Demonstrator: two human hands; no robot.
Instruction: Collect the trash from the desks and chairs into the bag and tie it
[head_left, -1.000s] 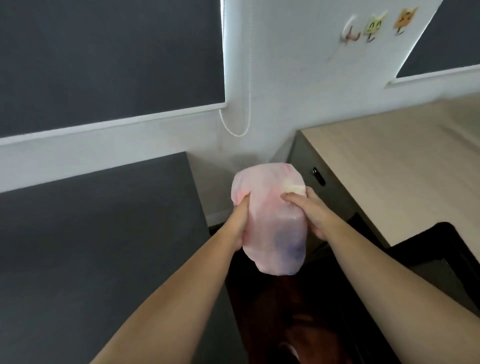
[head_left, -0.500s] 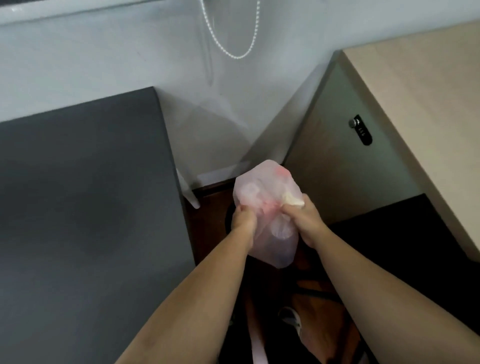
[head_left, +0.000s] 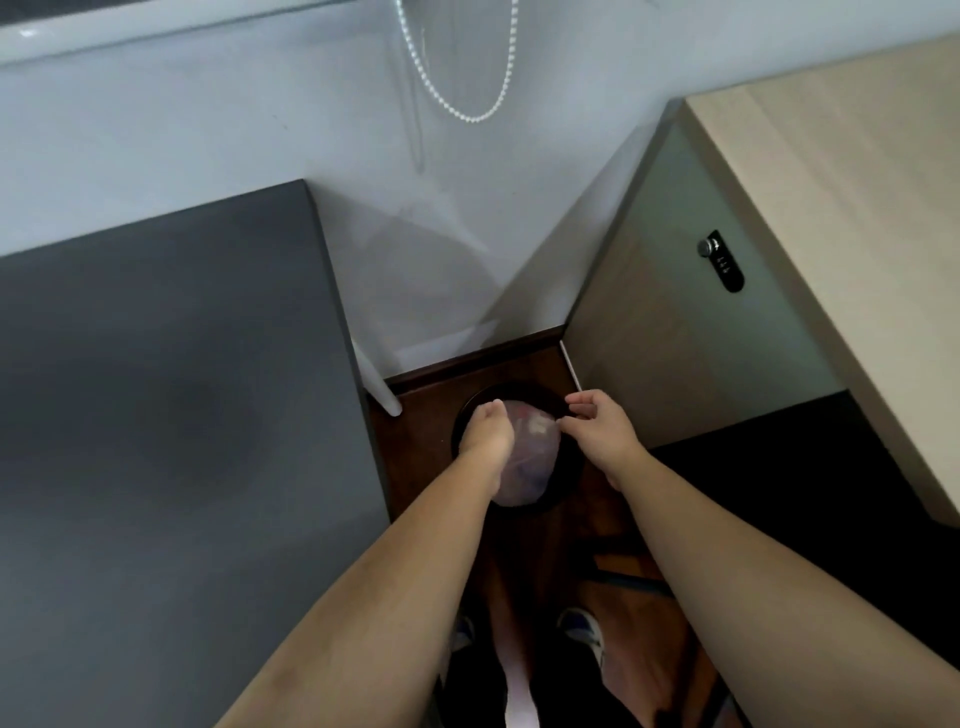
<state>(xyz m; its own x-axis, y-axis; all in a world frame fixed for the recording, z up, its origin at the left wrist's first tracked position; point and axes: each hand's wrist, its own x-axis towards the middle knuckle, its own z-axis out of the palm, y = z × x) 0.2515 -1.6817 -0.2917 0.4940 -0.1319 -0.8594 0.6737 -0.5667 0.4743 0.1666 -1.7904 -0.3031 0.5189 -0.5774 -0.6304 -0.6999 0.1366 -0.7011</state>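
A translucent pink trash bag (head_left: 530, 457), stuffed with trash, sits inside a round black bin (head_left: 570, 480) on the dark wooden floor between two desks. My left hand (head_left: 485, 434) reaches down onto the bag's left side, its fingers curled over the plastic and partly hidden behind it. At the bag's right edge my right hand (head_left: 597, 431) hovers over the bin's rim, with finger and thumb loosely apart and nothing plainly held between them. Both forearms stretch down from the bottom of the view.
A dark grey desk (head_left: 156, 415) fills the left side. On the right stands a light wooden desk (head_left: 857, 234) with a cabinet that carries a black combination lock (head_left: 722, 260). A beaded blind cord (head_left: 467, 104) hangs on the wall. My shoes (head_left: 582, 631) stand below.
The bag, held up in both hands before, has gone down into the black bin on the floor. My right hand has let go of it, and the view has tilted downward.
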